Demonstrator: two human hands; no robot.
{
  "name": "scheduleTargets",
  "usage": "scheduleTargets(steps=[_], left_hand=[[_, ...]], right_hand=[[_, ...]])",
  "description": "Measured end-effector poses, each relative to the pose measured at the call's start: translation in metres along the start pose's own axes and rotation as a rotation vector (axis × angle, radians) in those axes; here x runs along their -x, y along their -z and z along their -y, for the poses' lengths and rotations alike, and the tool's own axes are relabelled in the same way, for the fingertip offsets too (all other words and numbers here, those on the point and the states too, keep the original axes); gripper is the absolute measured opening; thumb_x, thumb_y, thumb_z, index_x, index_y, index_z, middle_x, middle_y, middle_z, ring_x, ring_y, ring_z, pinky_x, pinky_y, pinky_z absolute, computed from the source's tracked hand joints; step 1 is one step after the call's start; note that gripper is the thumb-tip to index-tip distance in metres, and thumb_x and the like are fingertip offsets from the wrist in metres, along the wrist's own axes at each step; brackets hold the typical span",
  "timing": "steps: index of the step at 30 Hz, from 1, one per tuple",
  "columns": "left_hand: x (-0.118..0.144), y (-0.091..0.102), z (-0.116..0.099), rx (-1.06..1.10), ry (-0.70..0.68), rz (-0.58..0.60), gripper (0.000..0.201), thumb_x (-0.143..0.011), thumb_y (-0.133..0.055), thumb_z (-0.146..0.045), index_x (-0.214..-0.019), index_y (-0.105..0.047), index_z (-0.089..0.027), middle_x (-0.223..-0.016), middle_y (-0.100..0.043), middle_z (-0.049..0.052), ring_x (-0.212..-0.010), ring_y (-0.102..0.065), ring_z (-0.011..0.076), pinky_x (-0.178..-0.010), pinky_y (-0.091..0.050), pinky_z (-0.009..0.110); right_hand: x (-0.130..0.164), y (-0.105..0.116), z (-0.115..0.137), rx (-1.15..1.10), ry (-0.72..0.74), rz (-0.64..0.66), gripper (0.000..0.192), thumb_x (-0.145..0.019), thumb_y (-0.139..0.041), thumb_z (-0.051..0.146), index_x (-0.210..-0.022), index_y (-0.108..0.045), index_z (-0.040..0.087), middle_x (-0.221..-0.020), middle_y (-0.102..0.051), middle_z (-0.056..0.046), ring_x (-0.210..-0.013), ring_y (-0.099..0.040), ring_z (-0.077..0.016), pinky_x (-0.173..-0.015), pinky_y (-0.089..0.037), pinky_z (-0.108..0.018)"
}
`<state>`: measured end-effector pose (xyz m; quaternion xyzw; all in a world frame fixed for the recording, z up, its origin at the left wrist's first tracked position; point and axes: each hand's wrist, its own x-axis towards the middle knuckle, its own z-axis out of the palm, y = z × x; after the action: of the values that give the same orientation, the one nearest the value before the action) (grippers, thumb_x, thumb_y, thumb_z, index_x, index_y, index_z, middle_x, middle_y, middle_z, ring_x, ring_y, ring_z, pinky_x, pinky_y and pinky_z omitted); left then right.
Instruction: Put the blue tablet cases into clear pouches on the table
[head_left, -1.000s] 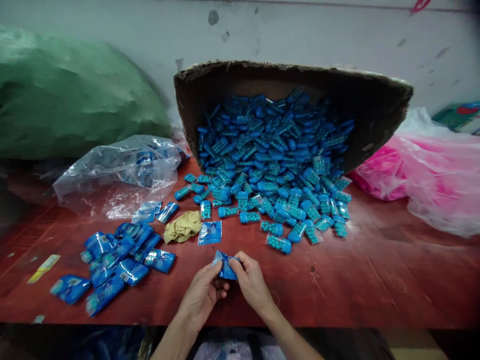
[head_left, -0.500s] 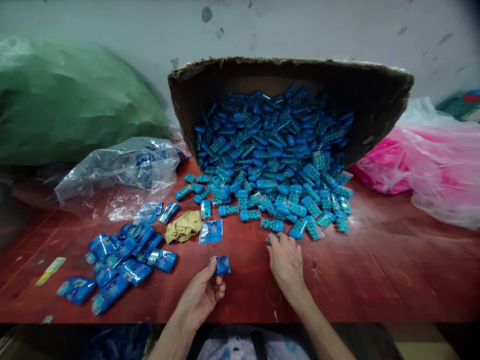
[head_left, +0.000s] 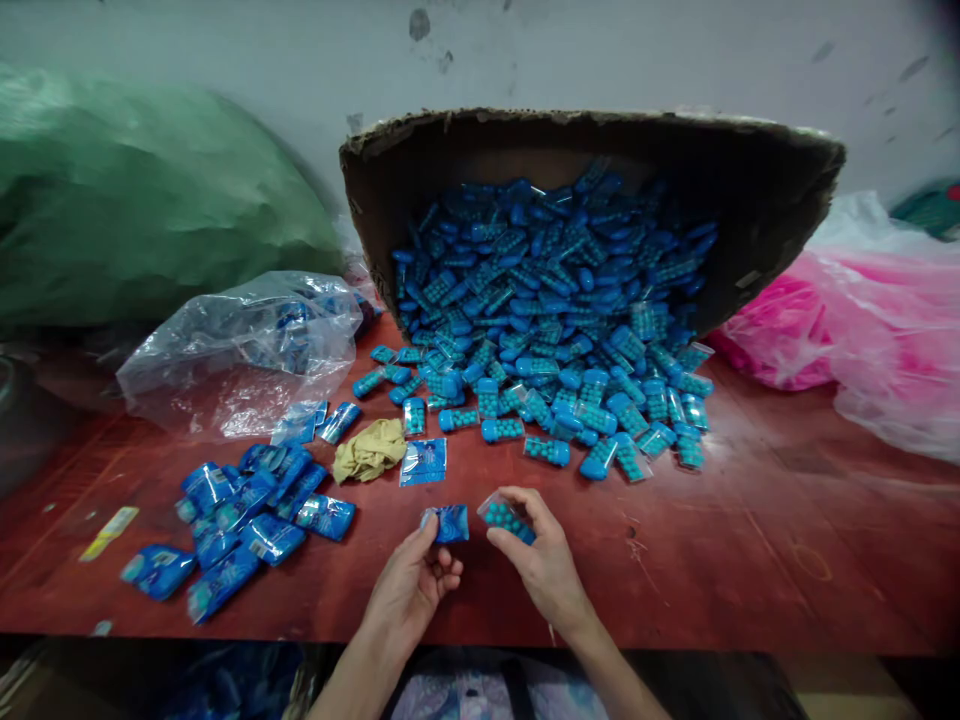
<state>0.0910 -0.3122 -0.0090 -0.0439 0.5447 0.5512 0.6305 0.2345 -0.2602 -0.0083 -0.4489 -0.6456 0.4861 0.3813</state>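
Pinching a small blue pouch (head_left: 448,522) between thumb and fingertips, the left hand (head_left: 411,588) hovers low over the red table (head_left: 750,560), close to its near edge, while the right hand (head_left: 544,565) just beside it grips a clear capsule case (head_left: 506,517) filled with teal beads — the two items sit near each other but do not touch. Both hands are closed around what they carry, held just above the tabletop. Beyond them a torn cardboard box (head_left: 750,200) lies tipped on its side, spilling a heap of capsule cases (head_left: 555,300) out across the table toward the hands; the nearest strays lie just ahead of the right fingers. To the left, a loose pile of filled blue pouches (head_left: 240,520) spreads over the wood, and a single flat pouch (head_left: 424,462) lies alone just above the left hand. Beside that one rests a crumpled tan cloth (head_left: 369,450). Farther left sits a clear plastic bag (head_left: 240,350) with more blue pouches inside, and behind it a large green sack (head_left: 150,200) leans against the wall. On the right — a pink plastic bag (head_left: 862,330), bunched against the box's side
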Motion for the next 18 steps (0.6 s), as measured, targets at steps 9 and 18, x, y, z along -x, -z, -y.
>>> scheduleTargets(steps=[9, 18], left_hand=[[-0.0018, 0.0017, -0.0015, -0.009, -0.020, 0.038, 0.022, -0.069, -0.063, -0.033, -0.061, -0.052, -0.015, -0.043, -0.052, -0.003, -0.043, -0.055, 0.0113, -0.039, -0.044, 0.020], [-0.0001, 0.0051, -0.0089, -0.061, -0.077, 0.108, 0.018, -0.070, -0.062, -0.031, -0.071, -0.057, -0.014, -0.054, -0.063, 0.003, -0.050, -0.059, 0.0126, -0.046, -0.047, 0.022]], right_hand=[[0.0062, -0.0112, 0.0039, -0.073, 0.082, 0.082, 0.031, -0.071, -0.057, 0.011, -0.100, -0.057, 0.024, -0.100, -0.056, -0.003, -0.095, -0.052, -0.0178, -0.084, -0.041, -0.029], [0.0046, -0.0062, 0.0053, -0.064, 0.144, 0.204, 0.029, -0.073, -0.060, 0.013, -0.099, -0.060, 0.025, -0.100, -0.057, -0.004, -0.095, -0.053, -0.0183, -0.085, -0.042, -0.030]])
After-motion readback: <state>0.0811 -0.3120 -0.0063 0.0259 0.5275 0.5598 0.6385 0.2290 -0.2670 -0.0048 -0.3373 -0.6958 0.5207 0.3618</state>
